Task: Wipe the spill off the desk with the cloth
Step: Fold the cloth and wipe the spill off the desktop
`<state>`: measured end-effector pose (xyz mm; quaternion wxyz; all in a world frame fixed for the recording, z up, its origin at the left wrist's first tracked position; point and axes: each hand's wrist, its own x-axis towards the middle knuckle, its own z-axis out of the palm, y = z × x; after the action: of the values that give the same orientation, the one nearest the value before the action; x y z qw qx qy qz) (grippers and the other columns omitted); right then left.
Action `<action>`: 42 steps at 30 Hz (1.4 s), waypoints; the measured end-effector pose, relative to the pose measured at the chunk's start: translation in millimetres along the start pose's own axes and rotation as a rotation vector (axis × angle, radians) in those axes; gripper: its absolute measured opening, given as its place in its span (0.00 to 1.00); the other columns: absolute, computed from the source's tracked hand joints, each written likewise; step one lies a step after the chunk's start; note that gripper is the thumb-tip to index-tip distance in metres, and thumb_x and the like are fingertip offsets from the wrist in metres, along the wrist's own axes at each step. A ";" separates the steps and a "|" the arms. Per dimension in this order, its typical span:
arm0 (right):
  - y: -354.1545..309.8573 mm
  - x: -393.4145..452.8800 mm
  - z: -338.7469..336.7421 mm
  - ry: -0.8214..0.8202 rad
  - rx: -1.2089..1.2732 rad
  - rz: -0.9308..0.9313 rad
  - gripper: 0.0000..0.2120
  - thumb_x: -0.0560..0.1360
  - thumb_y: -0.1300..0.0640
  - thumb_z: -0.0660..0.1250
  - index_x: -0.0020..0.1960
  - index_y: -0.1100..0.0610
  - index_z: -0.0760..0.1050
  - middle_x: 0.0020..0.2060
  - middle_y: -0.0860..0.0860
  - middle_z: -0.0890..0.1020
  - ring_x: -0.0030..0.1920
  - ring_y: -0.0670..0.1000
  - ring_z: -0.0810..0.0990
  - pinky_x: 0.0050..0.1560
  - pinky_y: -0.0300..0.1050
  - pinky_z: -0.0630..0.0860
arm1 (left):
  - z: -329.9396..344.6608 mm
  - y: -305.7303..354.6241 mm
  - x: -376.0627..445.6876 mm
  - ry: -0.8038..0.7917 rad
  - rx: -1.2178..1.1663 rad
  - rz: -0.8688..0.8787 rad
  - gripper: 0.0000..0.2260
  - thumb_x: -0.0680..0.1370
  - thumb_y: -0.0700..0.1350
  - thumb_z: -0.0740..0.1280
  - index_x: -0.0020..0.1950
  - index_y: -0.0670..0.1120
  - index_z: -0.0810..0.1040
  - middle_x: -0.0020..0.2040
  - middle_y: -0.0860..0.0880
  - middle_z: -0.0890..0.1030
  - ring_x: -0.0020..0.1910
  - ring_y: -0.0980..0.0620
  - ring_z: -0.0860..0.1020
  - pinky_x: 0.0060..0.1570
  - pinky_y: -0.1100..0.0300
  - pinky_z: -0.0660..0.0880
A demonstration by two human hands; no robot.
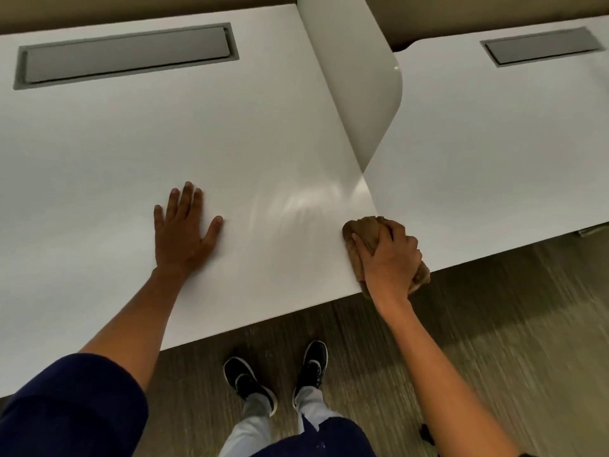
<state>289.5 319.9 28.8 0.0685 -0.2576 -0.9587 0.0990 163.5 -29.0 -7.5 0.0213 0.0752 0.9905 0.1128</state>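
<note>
A white desk (131, 143) fills the upper left of the head view. My right hand (390, 258) grips a bunched brown cloth (367, 229) at the desk's front right corner, on the seam with the neighbouring desk. Part of the cloth hangs past the front edge. Faint shiny streaks (303, 202) lie on the desk surface just left of the cloth. My left hand (184, 229) rests flat on the desk with fingers spread, well left of the cloth, holding nothing.
A curved white divider panel (356, 77) stands between this desk and a second white desk (494, 143) on the right. Each desk has a grey cable hatch (125, 54) near its back. My feet in dark shoes (276, 371) stand on the wood-look floor.
</note>
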 end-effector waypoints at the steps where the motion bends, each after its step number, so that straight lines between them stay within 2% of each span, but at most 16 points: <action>1: 1.0 -3.9 -0.5 0.004 0.004 0.011 0.25 0.78 0.37 0.62 0.63 0.56 0.76 0.64 0.53 0.75 0.53 0.60 0.74 0.51 0.56 0.71 | 0.2 -0.4 0.1 -0.003 0.002 -0.004 0.35 0.80 0.66 0.46 0.81 0.48 0.54 0.83 0.51 0.50 0.81 0.48 0.47 0.77 0.41 0.47; 10: 1.7 -26.3 11.2 0.142 0.018 0.038 0.22 0.74 0.42 0.72 0.59 0.57 0.79 0.60 0.55 0.78 0.48 0.59 0.75 0.51 0.57 0.72 | -1.3 2.1 0.3 0.008 -0.002 -0.010 0.35 0.79 0.66 0.49 0.81 0.47 0.56 0.82 0.50 0.52 0.81 0.48 0.48 0.77 0.41 0.47; 18: -19.3 2.2 27.5 0.159 -0.072 -0.052 0.22 0.73 0.41 0.72 0.57 0.57 0.79 0.57 0.57 0.79 0.47 0.60 0.76 0.47 0.55 0.72 | -1.3 4.6 0.5 0.008 0.011 -0.025 0.35 0.79 0.66 0.50 0.81 0.48 0.55 0.83 0.51 0.50 0.81 0.49 0.47 0.78 0.41 0.47; 26: -64.4 76.6 39.9 0.213 -0.049 -0.152 0.21 0.75 0.41 0.70 0.56 0.59 0.79 0.53 0.57 0.81 0.45 0.59 0.79 0.41 0.52 0.74 | -3.4 7.4 0.3 0.018 0.007 -0.030 0.35 0.79 0.65 0.51 0.81 0.48 0.56 0.82 0.51 0.52 0.81 0.49 0.48 0.78 0.41 0.49; 33: -100.9 141.3 51.5 0.212 -0.051 -0.200 0.23 0.78 0.40 0.65 0.55 0.60 0.78 0.53 0.57 0.81 0.47 0.59 0.79 0.44 0.53 0.74 | -3.8 6.4 0.7 0.022 0.009 -0.029 0.34 0.79 0.64 0.52 0.81 0.48 0.57 0.82 0.52 0.52 0.81 0.50 0.49 0.78 0.41 0.49; 42: -138.8 203.5 66.0 0.102 -0.058 -0.058 0.21 0.83 0.43 0.57 0.60 0.61 0.73 0.57 0.58 0.76 0.54 0.59 0.75 0.50 0.53 0.69 | -2.7 4.9 0.7 0.007 0.015 -0.037 0.33 0.80 0.64 0.51 0.82 0.49 0.55 0.83 0.53 0.51 0.81 0.51 0.47 0.78 0.42 0.49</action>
<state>36.2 295.4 12.4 0.1128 -0.2362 -0.9635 0.0561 163.3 -24.8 -3.8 0.0194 0.0566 0.9927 0.1051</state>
